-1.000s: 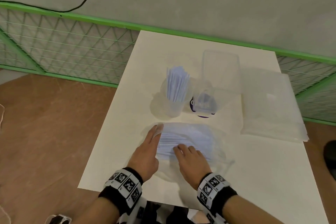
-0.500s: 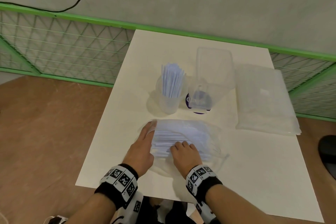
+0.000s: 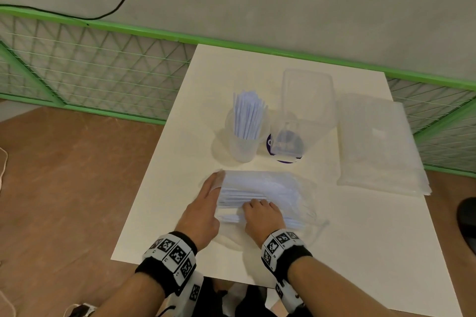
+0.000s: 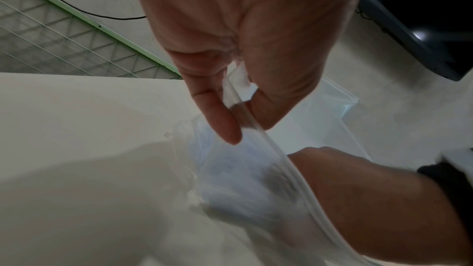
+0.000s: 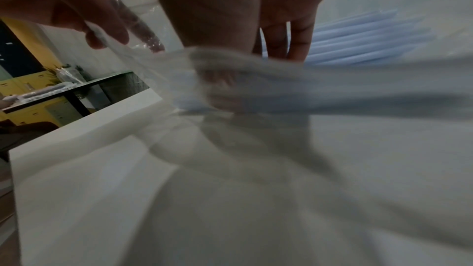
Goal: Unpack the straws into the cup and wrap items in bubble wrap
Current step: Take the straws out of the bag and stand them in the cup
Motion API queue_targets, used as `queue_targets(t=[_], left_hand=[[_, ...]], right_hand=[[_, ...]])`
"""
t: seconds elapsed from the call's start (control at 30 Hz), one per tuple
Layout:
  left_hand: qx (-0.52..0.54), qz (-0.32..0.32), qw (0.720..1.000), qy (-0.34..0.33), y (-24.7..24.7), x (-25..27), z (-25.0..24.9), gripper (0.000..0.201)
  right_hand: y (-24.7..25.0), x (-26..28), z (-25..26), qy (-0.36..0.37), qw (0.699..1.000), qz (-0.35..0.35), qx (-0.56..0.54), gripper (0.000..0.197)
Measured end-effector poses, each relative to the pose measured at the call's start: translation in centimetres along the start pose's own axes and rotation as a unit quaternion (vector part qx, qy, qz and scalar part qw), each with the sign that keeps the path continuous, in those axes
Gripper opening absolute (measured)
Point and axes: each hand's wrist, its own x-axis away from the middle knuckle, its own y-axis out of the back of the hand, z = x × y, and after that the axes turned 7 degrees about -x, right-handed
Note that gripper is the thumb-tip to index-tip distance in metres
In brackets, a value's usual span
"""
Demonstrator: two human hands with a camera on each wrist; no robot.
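Near the worktop's front edge, the left hand (image 4: 230,52) pinches the slippery clear plastic bag (image 3: 296,188)'s rim; the right hand (image 3: 262,216) reaches inside, its grip hidden, toward light pale-blue straws (image 3: 247,193).

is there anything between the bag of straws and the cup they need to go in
Nothing visible. Bare table lies between the bag of straws, held by the left hand and right hand, and the cup, which already holds upright straws.

Bare table (image 3: 180,162) left of the cup (image 3: 243,147); clear container (image 3: 306,100) and bubble wrap (image 3: 378,141) crowding the right.
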Motion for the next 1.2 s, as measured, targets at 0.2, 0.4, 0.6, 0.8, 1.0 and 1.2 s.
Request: queue_targets(t=[0.2, 0.4, 0.6, 0.8, 1.0, 1.2], left_hand=[[-0.006, 0.004, 1.000, 0.000, -0.2, 0.0, -0.1, 0.106], [0.007, -0.008, 1.000, -0.004, -0.3, 0.0, 0.1, 0.106], [0.006, -0.020, 1.000, -0.002, -0.2, -0.2, 0.3, 0.103], [0.006, -0.021, 1.000, 0.002, 0.0, -0.3, -0.2, 0.103], [0.018, -0.023, 0.999, 0.011, 0.1, -0.3, -0.6, 0.102], [0.023, -0.019, 0.999, 0.018, 0.3, -0.1, -0.9, 0.103]], right_hand=[[-0.1, -0.4, 0.0, 0.018, 0.999, 0.030, 0.016, 0.034], [1.1, 1.0, -1.0, 0.008, 0.993, 0.022, -0.111, 0.034], [3.3, 3.6, -1.2, 0.082, 0.875, -0.177, -0.444, 0.027], [1.8, 4.2, -3.0, -0.052, 0.857, -0.192, -0.476, 0.029], [8.6, 5.2, -2.8, -0.028, 0.889, -0.119, -0.440, 0.032], [23.9, 3.9, -1.2, 0.046, 0.850, -0.260, -0.456, 0.016]])
